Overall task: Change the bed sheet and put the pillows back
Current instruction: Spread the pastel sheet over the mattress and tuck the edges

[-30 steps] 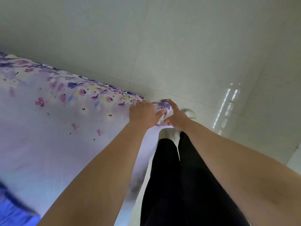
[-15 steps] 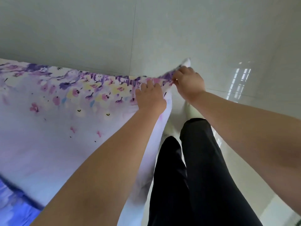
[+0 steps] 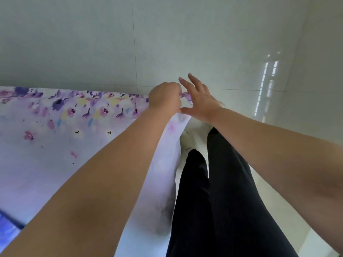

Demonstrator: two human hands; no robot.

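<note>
sideways, left hand [image 3: 164, 98] grips sheet [image 3: 55, 145] corner.

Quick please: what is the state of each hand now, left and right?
Left hand: closed, gripping the corner of the floral sheet.
Right hand: open, fingers spread, holding nothing.

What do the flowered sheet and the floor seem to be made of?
Flowered sheet: thin woven fabric, probably cotton or a blend, matte; it drapes softly over the bed's corner. Floor: glossy pale tile, likely ceramic; thin grout lines and a window reflection show.
</note>
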